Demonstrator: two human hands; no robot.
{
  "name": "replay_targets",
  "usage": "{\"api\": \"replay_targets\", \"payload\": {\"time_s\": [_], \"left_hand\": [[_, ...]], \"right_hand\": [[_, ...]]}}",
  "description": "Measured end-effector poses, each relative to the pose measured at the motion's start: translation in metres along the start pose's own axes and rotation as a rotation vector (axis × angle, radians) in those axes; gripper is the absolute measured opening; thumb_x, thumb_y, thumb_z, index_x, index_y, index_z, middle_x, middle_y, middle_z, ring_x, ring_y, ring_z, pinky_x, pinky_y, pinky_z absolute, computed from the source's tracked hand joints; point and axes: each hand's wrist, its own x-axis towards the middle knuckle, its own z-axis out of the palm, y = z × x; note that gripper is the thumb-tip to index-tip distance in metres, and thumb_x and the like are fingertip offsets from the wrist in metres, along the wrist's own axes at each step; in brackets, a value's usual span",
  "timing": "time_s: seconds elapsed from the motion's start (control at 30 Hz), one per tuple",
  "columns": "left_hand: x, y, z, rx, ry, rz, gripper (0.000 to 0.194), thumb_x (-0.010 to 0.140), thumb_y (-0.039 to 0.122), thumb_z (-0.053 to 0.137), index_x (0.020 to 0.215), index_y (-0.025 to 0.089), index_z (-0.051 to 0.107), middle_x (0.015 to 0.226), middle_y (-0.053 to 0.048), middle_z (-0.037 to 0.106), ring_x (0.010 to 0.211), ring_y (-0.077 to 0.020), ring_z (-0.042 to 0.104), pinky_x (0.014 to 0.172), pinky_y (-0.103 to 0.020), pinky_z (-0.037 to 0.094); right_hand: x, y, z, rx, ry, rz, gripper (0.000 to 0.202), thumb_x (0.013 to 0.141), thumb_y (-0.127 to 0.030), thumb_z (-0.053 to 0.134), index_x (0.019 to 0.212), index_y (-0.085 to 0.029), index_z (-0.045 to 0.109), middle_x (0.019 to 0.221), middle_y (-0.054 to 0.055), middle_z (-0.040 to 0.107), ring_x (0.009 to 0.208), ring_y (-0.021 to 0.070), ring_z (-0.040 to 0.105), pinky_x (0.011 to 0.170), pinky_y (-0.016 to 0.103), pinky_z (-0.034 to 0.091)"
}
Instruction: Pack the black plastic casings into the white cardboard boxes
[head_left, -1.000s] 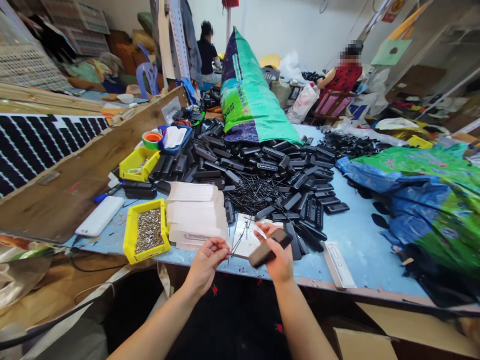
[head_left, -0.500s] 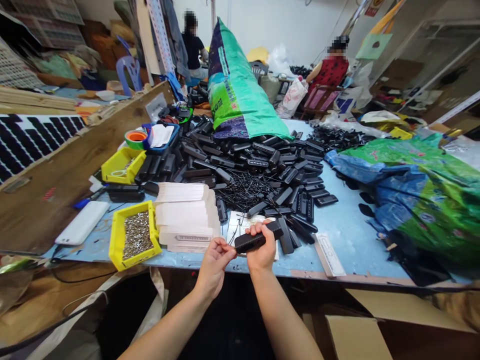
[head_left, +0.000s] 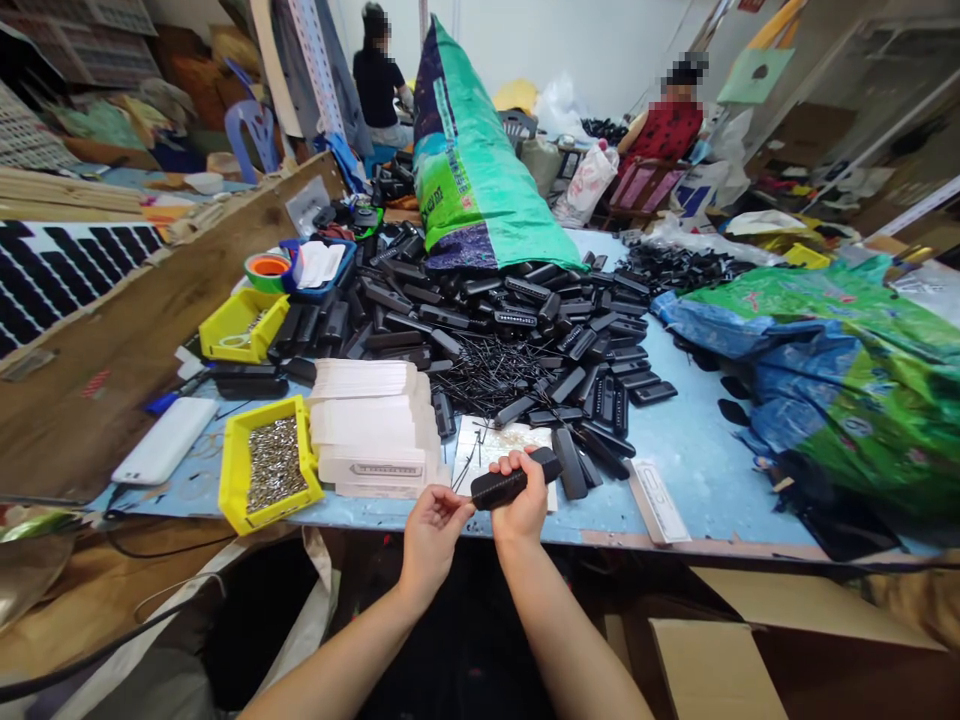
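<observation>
OK, right hand (head_left: 523, 508): fingers clamped round the black case (head_left: 495, 488).
Black case: held just over the white pad (head_left: 520, 436), near the worktop's (head_left: 697, 440) front edge.
Left hand (head_left: 432, 532): thumb and fingertips together at the case's left end; I can't tell what's between.
Case end: I'd brace the right grip, line the pinch up square, avoid sideways pull.
Black strands (head_left: 495, 376): heaped beyond, some on the pad.

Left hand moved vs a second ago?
Yes: to the right, judged against the white stack; the left hand is now at the black case's left end.
</observation>
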Motion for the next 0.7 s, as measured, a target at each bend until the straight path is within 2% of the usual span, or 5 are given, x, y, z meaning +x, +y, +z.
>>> {"api": "replay_targets", "payload": {"time_s": [0.23,0.37,0.5,0.6,0.7], "left_hand": [[0.036,0.01,-0.087,0.893,-0.114,0.471,0.034,0.074,0.03,0.071,0.106,0.024,0.063,0.117,-0.011,0.06,0.117,-0.0302,0.05,0.105,-0.047,0.033],[0.063,0.02,-0.145,1.367,-0.244,0.576,0.038,0.079,0.027,0.065,0.116,0.021,0.059,0.121,-0.014,0.058,0.117,-0.0327,0.049,0.102,-0.049,0.031],[0.075,0.038,-0.144,1.47,-0.35,0.52,0.033,0.079,0.018,0.06,0.111,0.019,0.059,0.121,-0.015,0.058,0.115,-0.0317,0.05,0.1,-0.048,0.032],[0.076,0.064,-0.131,1.43,-0.536,0.422,0.015,0.071,0.015,0.062,0.085,0.019,0.064,0.096,-0.011,0.065,0.098,-0.0293,0.057,0.093,-0.043,0.039],[0.064,0.091,-0.12,1.184,-0.688,0.291,0.007,0.07,0.021,0.064,0.077,0.023,0.067,0.084,-0.006,0.068,0.086,-0.0242,0.062,0.086,-0.033,0.045]], "right_hand": [[0.034,-0.013,-0.045,-0.559,-0.418,-0.474,0.017,0.065,-0.027,0.069,0.07,-0.02,0.054,0.062,-0.001,0.058,0.059,0.0156,0.056,0.062,0.033,0.047],[0.068,-0.013,-0.062,-0.783,-0.41,-0.326,0.018,0.068,-0.032,0.066,0.073,-0.017,0.057,0.058,-0.001,0.056,0.054,0.0162,0.056,0.059,0.032,0.046],[0.09,-0.009,-0.071,-0.967,-0.08,-0.409,0.05,0.068,-0.041,0.069,0.107,-0.014,0.054,0.091,0.009,0.063,0.084,0.024,0.062,0.081,0.042,0.047],[0.089,-0.014,-0.074,-1.12,-0.12,-0.738,0.056,0.067,-0.041,0.072,0.114,-0.014,0.056,0.121,0.017,0.054,0.115,0.03,0.049,0.101,0.05,0.034],[0.059,-0.025,-0.064,-1.102,-0.317,-0.827,0.029,0.077,-0.031,0.065,0.103,-0.019,0.064,0.101,0.011,0.063,0.097,0.0261,0.058,0.093,0.047,0.042]]}}
